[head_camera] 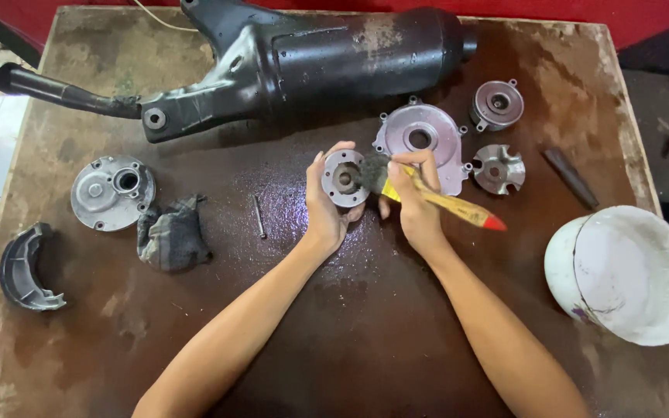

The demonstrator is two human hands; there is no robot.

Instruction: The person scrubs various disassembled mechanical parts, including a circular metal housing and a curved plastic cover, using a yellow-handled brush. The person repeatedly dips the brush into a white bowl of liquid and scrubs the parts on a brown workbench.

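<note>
Mid-table (334,325), my left hand (327,209) is gripping a round metal part (344,178) while my right hand (416,205) is pinching a yellow brush (435,200) against it.

The worktop (365,325) is dark, stained wood, wet and glossy near the middle. The round hub (344,178) and engine cover (427,139) are dull grey cast metal. The exhaust muffler (334,62) is scuffed matt black metal; the rag (170,236) is grimy grey cloth; the bucket (629,271) is dirty white plastic.

Exhaust muffler (334,62) showing black; table (350,325) showing dark brown, stained; brush handle (458,207) showing yellow, red tip; bucket (629,271) showing white; rag (170,236) showing grey; round metal parts (111,192) showing silver-grey.
</note>
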